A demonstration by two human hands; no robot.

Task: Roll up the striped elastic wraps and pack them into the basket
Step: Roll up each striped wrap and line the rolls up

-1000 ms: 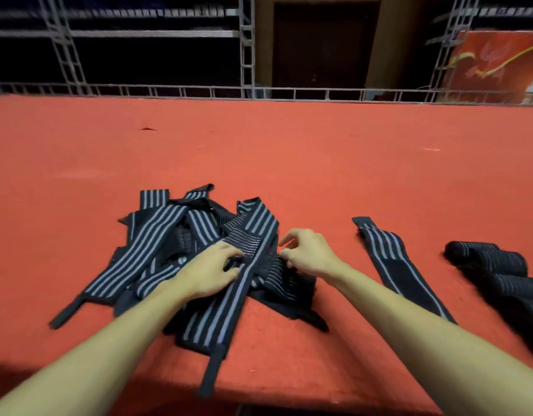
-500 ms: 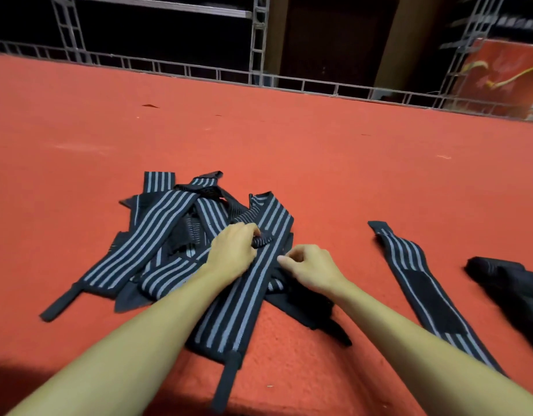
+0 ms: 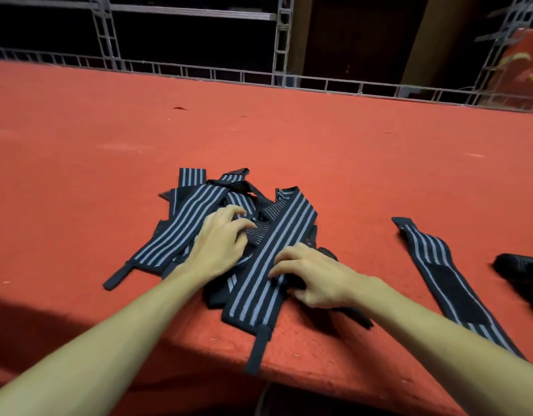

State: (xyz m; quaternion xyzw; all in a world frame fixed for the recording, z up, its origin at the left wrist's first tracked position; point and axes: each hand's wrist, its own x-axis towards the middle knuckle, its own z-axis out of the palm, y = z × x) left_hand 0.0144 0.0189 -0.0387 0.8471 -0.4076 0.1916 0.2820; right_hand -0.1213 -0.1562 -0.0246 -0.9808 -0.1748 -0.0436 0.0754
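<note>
Black striped pile (image 3: 181, 232) beneath loosely spread left hand (image 3: 221, 238); top wrap (image 3: 259, 292) in right hand (image 3: 316, 280) pinch.

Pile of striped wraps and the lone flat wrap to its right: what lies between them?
Only bare red table, seen in the head view; nearer the edge the right forearm crosses above that gap.

1. Pile of wraps (image 3: 184, 223): black with grey stripes, unrolled, crisscrossed near the desk's (image 3: 319, 145) front edge.
2. Single wrap (image 3: 448, 280): flat, unrolled, apart to the right.
3. Rolled wrap (image 3: 520, 265): dark, far right, partly cut off.
</note>
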